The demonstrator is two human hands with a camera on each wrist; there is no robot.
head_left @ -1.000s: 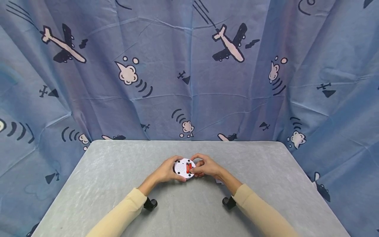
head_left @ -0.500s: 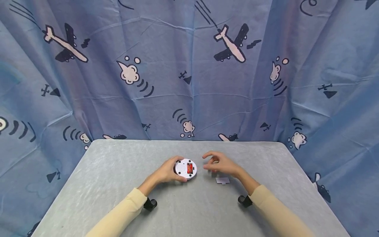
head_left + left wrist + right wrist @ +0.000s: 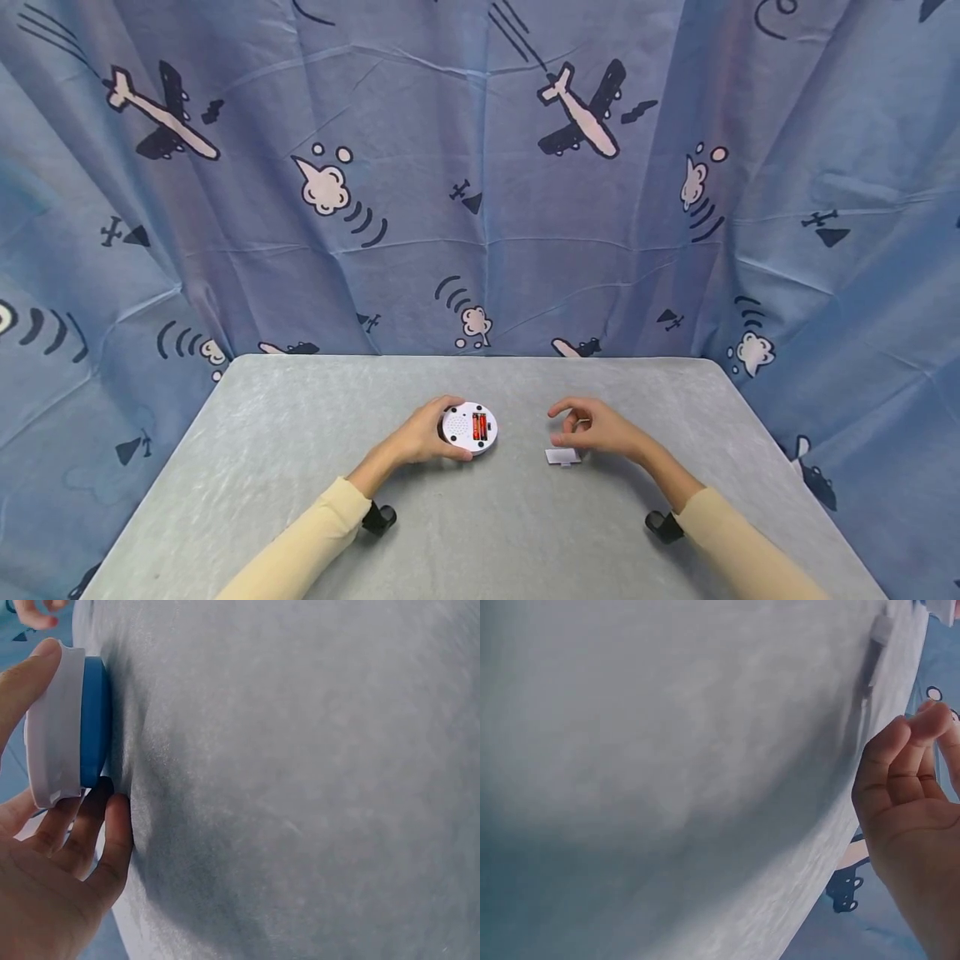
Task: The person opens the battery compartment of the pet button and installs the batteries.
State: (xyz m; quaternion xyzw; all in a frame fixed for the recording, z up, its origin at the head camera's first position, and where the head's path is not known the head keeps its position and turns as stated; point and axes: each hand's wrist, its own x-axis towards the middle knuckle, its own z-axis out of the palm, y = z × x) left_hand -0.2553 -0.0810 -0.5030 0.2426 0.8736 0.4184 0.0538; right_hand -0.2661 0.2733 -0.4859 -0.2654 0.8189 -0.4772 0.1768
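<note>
My left hand grips a round white battery-powered device by its left edge, thumb near the front and fingers behind. Its underside faces up, showing small speaker holes and an uncovered compartment with two red batteries. The left wrist view shows the device's blue lower part turned toward the table. To the right, my right hand hovers with loosely bent fingers and holds nothing. Just below its fingertips lies a small white battery cover with a tab; I see no contact between them.
The grey table has rounded far corners. Behind it hangs a blue curtain printed with airplanes and clouds. A black wrist mount sits under the left wrist, and another black mount under the right.
My right hand has left the batteries in the device and moved right to beside the battery cover, which its arm partly hid before. The left hand keeps its hold on the device.
</note>
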